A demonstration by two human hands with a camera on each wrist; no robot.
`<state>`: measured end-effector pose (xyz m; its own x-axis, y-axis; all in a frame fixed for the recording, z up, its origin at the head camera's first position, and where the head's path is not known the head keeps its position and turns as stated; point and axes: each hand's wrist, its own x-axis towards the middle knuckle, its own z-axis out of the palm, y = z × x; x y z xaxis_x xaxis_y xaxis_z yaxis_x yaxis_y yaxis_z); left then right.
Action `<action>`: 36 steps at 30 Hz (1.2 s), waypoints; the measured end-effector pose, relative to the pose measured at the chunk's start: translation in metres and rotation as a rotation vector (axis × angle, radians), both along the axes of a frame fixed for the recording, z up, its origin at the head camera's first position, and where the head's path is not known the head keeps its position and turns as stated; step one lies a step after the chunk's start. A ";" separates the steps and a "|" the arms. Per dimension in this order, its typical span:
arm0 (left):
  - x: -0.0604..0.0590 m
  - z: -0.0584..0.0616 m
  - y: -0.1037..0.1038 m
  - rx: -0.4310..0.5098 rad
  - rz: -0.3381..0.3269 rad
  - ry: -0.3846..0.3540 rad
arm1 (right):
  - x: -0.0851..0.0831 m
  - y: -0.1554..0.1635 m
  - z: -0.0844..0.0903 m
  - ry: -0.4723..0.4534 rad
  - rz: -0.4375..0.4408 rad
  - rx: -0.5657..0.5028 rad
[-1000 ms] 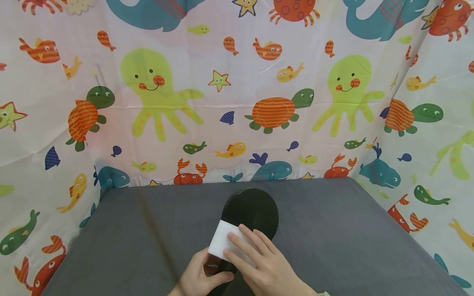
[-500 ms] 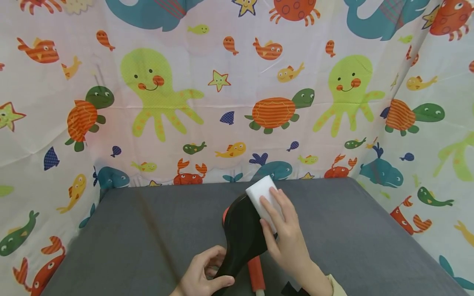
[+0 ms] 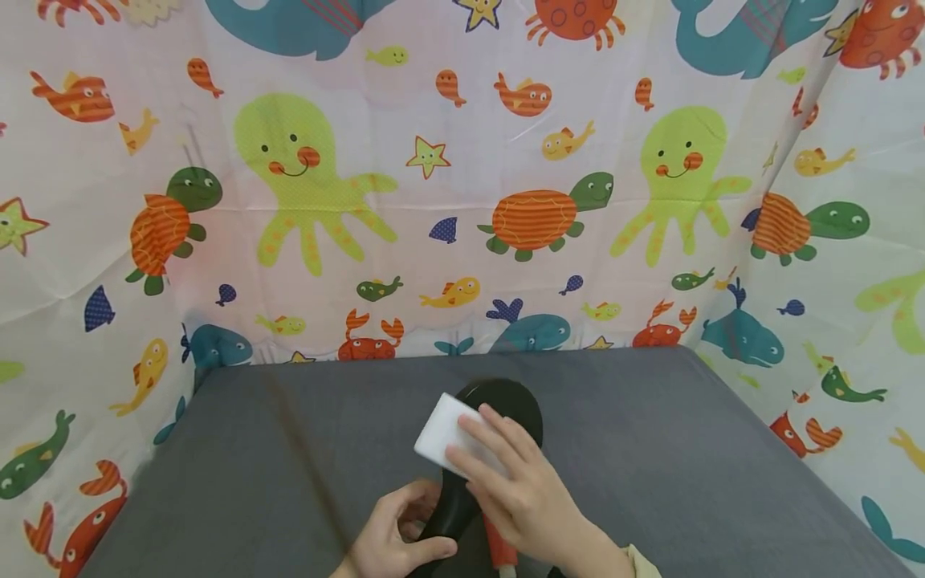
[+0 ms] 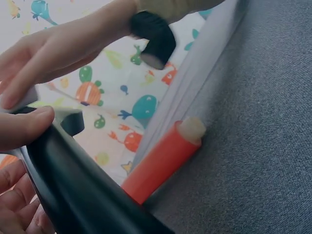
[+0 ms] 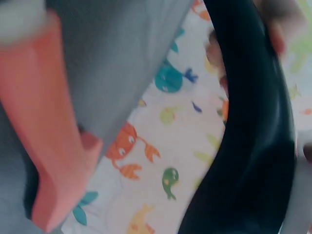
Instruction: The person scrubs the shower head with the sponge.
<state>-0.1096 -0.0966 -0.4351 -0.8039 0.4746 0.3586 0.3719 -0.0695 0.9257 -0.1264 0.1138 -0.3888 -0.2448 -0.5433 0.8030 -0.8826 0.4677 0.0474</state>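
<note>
Left hand point(image 3: 397, 530) closed round the black paddle point(image 3: 515, 401) by its handle, your thumb on top; handle end cut off below. Right hand point(image 3: 531, 502) ahead and right of that grip, back upward, your fingers laid across the white sponge point(image 3: 442, 433), holding it; thumb hard to make out. Sponge hides the paddle's middle. Orange tube point(image 4: 163, 161) right of your left grip, partly hidden.

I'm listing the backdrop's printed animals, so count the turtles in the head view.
3, all on the backdrop: the left turtle, near the left side; the middle turtle, near the centre; the right turtle, toward the right edge. The grey table may hide others.
</note>
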 end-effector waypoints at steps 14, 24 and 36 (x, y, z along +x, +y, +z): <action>0.001 0.002 0.000 -0.026 0.015 -0.113 | -0.006 0.011 -0.002 -0.064 -0.105 -0.194; -0.003 -0.006 0.002 0.141 -0.070 0.028 | 0.004 0.004 -0.017 0.010 0.087 0.046; -0.002 -0.003 0.000 0.265 -0.186 -0.208 | -0.018 0.033 -0.003 -0.189 -0.120 -0.314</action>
<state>-0.1116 -0.0966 -0.4378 -0.7816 0.5317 0.3261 0.1362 -0.3647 0.9211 -0.1448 0.1472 -0.3921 -0.4514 -0.2369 0.8603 -0.8004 0.5337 -0.2730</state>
